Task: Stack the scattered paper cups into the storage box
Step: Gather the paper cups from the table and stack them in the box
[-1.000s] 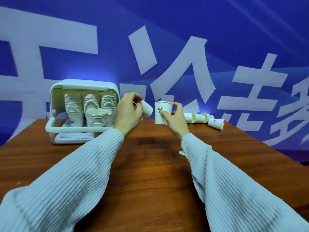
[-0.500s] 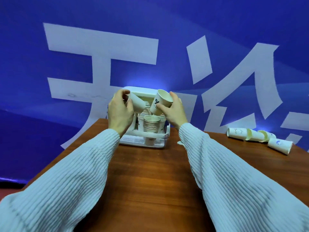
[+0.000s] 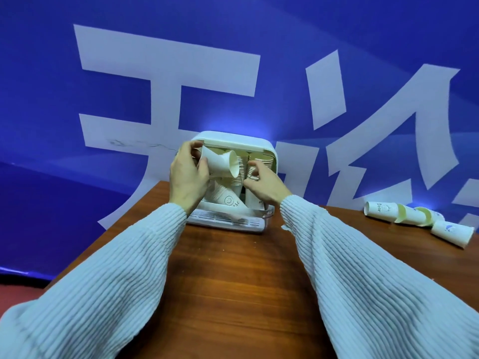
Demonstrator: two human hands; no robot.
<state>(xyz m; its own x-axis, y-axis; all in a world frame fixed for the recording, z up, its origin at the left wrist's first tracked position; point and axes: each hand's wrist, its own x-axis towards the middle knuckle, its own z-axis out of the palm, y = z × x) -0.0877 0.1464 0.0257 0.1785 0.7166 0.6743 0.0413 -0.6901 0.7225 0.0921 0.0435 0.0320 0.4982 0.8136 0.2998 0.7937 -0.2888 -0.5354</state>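
Head view, left hand: the left hand (image 3: 188,182) is raised in front of the storage box (image 3: 233,141) at mid-frame, fingers curled around a white paper cup (image 3: 220,164) held on its side, mouth pointing to the right of the frame.
Head view, right hand: the right hand (image 3: 264,186) reaches into the right part of the box opening, thumb and fingers pinching at the rims of a cup stack (image 3: 252,174) standing there (how much it actually holds is hard to tell).
Head view, storage box: white, rounded top, open toward the camera, standing at the far edge of the wooden table (image 3: 233,281); stacks of nested cups fill its inside, and one stack (image 3: 228,200) leans tilted at the lower front, a smiley mark on its side.
Head view, loose cups: a short row of cups lying on their sides (image 3: 404,216) at the right of the frame, well apart from the box, touching each other; the leftmost bears printed lettering.
Head view, sleeves: pale ribbed sleeves (image 3: 108,294) cover both arms up to the wrists.
Head view, backdrop: a blue wall (image 3: 77,177) with large white characters behind the table.
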